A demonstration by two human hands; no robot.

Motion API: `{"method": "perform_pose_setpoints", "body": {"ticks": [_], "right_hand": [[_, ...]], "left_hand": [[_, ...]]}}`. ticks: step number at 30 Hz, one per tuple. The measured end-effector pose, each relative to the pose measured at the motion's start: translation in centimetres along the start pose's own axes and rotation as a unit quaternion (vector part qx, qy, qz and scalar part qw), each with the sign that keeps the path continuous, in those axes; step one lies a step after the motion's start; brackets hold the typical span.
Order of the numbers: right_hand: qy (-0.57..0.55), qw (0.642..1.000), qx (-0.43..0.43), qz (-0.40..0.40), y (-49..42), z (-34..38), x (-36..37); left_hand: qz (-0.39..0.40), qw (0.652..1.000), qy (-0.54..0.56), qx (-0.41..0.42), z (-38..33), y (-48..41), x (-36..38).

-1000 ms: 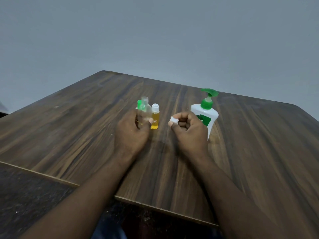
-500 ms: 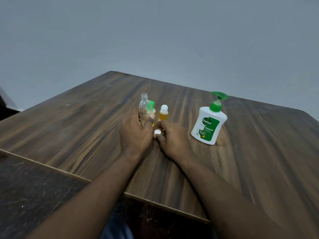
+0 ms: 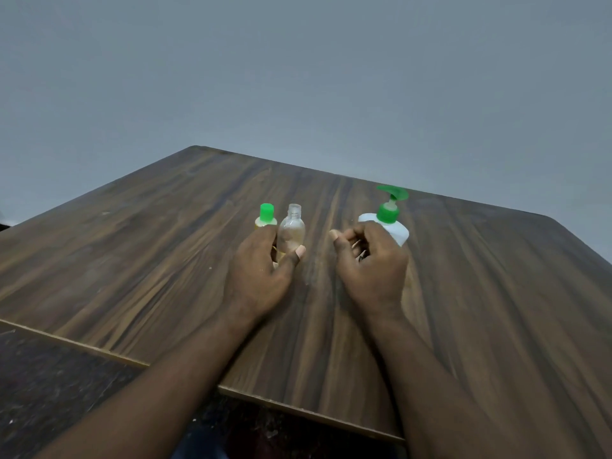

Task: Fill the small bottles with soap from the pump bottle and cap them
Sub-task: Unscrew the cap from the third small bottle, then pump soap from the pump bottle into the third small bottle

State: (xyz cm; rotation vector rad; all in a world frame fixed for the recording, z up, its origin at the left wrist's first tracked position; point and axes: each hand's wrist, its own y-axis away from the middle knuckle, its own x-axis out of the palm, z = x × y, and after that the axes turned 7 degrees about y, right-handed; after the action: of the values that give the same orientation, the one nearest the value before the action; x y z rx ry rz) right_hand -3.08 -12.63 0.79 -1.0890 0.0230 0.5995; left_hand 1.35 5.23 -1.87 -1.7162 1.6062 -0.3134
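Against left hand [image 3: 258, 276] fingers [image 3: 263, 238], seemingly gripped, clear bottle [image 3: 291, 231].

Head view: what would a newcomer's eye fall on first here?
The left hand grips a clear uncapped bottle at the middle of the wooden table, with a green-capped bottle just beside it. To the right, a white pump bottle with a green pump stands behind the curled right hand.

Nothing I can read at this moment. The pump bottle [image 3: 397, 230] gives me only plain white plastic, its front hidden behind the right hand [image 3: 371, 260]. Left of it, the clear bottle [image 3: 291, 230] and the green-capped bottle [image 3: 266, 216] show no print I can make out.
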Motion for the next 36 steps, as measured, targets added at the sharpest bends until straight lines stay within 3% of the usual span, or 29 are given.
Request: {"method": "perform_pose_setpoints", "body": {"ticks": [3,5,7,9,11,13,17,25,36], "right_hand": [[0.041,0.989,0.004,-0.141,-1.5,-1.5,-1.1],[0.071,0.981,0.056,-0.174,-2.2,-3.3,-1.7],[0.058,0.982,0.129,-0.128,-2.4,-4.7,-2.0],[-0.049,0.975,0.212,-0.033,-2.3,-5.6,-2.0],[-0.199,0.938,0.282,0.024,-2.3,-6.2,-1.6],[-0.266,0.914,0.304,0.035,-2.6,-6.9,-1.4],[-0.337,0.885,0.319,0.03,-3.0,-7.7,-0.7],[-0.329,0.905,0.267,0.048,-3.1,-6.6,0.2],[-0.311,0.908,0.275,0.059,-3.0,-6.5,0.4]], "left_hand": [[0.028,0.999,0.012,0.015,-0.5,0.1,1.1],[0.052,0.998,0.011,0.03,-1.0,-0.2,2.0],[0.072,0.997,0.018,0.028,-1.5,-0.8,3.2],[0.081,0.995,0.037,0.033,-1.7,-1.3,4.5],[0.097,0.993,0.059,0.04,-1.9,-1.8,5.7],[0.106,0.99,0.076,0.047,-2.0,-2.6,6.8],[0.116,0.985,0.11,0.068,-2.0,-3.7,7.8],[0.087,0.975,0.19,0.071,-2.5,-4.8,6.9],[0.098,0.96,0.257,0.048,-2.0,-5.7,5.9]]}}
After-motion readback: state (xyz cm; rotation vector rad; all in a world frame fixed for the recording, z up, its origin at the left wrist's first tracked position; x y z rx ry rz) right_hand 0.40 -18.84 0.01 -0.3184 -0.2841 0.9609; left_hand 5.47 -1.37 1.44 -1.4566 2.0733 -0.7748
